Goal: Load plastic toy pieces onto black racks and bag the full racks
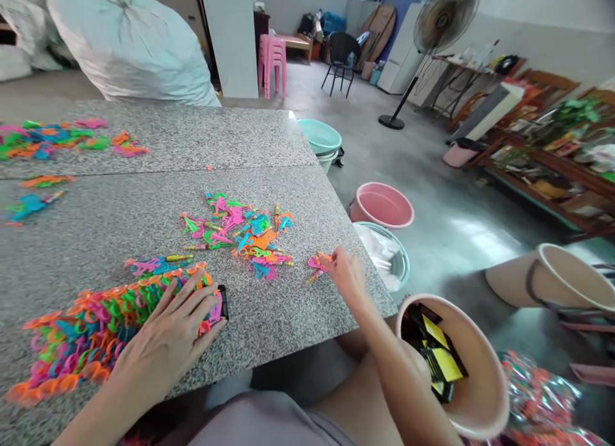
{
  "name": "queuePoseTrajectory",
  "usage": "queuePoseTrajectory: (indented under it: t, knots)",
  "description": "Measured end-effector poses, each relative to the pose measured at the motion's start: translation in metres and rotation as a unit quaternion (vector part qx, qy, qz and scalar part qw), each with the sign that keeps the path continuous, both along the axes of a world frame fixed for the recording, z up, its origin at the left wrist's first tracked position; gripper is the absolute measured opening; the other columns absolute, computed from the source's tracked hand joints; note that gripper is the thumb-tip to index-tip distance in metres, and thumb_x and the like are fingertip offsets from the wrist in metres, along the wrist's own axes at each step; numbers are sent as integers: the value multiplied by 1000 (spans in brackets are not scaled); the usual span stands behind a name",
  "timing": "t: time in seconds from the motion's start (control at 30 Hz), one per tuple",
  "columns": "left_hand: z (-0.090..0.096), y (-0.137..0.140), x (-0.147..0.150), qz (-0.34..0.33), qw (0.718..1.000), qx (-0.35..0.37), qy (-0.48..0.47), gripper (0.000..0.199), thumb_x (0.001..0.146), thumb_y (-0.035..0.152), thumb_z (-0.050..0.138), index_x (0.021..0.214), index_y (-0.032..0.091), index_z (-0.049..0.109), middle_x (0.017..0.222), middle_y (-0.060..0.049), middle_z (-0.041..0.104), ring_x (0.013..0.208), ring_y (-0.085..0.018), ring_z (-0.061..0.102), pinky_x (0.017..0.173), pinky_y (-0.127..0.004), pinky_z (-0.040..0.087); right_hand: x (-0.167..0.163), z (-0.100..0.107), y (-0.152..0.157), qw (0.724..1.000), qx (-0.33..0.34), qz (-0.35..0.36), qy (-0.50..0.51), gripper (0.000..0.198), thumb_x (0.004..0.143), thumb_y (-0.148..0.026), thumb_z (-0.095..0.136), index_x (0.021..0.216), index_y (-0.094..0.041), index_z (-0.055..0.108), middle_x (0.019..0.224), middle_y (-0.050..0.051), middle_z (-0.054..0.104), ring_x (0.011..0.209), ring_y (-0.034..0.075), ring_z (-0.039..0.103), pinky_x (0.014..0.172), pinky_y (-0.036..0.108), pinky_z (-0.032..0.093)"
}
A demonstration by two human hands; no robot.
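My left hand [175, 321] lies with fingers stretched out over a long packed row of small bright plastic toys [103, 318], in orange, green, pink and blue. A black end piece [222, 303] shows at the row's right end, just past my fingertips. Near the table's right edge my right hand [346, 273] is closed in a pinch on a small bunch of plastic toys [317, 263], partly hidden by the fingers. Between the hands a loose pile of similar toys [259, 238] is spread on the speckled table [269, 318]. A few more pieces [158, 264] lie behind the row.
More toys [43, 138] lie at the far left. A tan bucket [480, 375] holding black and yellow cards [444, 363] stands by my right leg. Beyond the table edge are a pink basin [384, 206], a lined basin [403, 266] and a large white sack [139, 45].
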State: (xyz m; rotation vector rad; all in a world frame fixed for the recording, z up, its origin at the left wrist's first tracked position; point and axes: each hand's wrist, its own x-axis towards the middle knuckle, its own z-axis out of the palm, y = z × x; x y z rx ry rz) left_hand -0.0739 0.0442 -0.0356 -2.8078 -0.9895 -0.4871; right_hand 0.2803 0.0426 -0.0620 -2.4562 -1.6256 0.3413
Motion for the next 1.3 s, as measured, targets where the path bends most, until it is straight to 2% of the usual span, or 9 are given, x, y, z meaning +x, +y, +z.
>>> queuePoseTrajectory:
  t: [0.1,0.23,0.3,0.4,0.5,0.67,0.93,1.13,1.3]
  knots:
    - [6,-1,3,14,1000,-13,5,33,98,40,46,115,18,62,117,-11,70,135,-33,49,118,-55,32,-12,-15,-17,997,-18,-57,51,39,89,-47,64,111,-14,58,87,13,72,87,29,70,73,34,47]
    - [14,-8,0,6,999,-44,21,33,97,40,50,118,20,63,122,-9,70,137,-31,48,118,-52,33,-17,-17,-35,981,13,-75,180,24,87,-30,64,105,-16,56,82,8,72,80,25,71,70,31,48]
    - [18,-14,-1,-2,998,-49,31,32,96,37,52,121,20,63,125,-7,69,139,-29,46,121,-50,30,-33,-13,-42,962,12,-27,273,13,89,-27,57,98,-17,57,86,8,72,70,21,70,63,29,48]
    - [24,-22,0,-2,998,-50,39,31,96,32,54,123,19,62,127,-6,68,141,-27,44,123,-46,27,-84,-11,-39,890,-1,113,443,9,93,-27,52,93,-20,57,81,3,71,56,16,66,58,26,49]
    - [27,-25,1,-3,997,-52,54,30,96,31,55,121,17,63,128,-7,67,143,-28,41,124,-46,24,-141,-22,-18,852,33,171,494,3,91,-23,58,90,-21,58,80,1,71,67,15,69,67,24,52]
    - [31,-27,5,-4,996,-58,72,29,97,28,53,122,16,63,131,-7,65,147,-28,34,125,-47,19,-177,-41,16,886,50,265,376,10,84,-11,63,87,-20,64,96,4,74,90,16,70,79,22,49]
    - [30,-25,6,1,998,-65,17,23,98,22,51,110,14,68,126,-11,65,143,-28,41,125,-47,20,-178,-10,35,891,-20,419,171,30,91,-19,56,120,-18,63,95,10,75,85,23,70,72,28,46]
    - [25,-38,20,-22,997,-66,-22,26,99,28,50,114,17,68,124,-7,66,140,-24,44,126,-42,17,-171,-29,-4,908,65,302,284,25,88,-14,57,110,-23,66,93,5,74,86,19,68,73,23,46]
    - [30,-61,57,-192,980,-53,0,28,97,35,55,117,20,68,126,-3,68,136,-22,47,127,-39,8,-113,-38,-85,906,107,228,340,23,81,-13,65,102,-22,67,91,4,72,80,17,67,72,24,49]
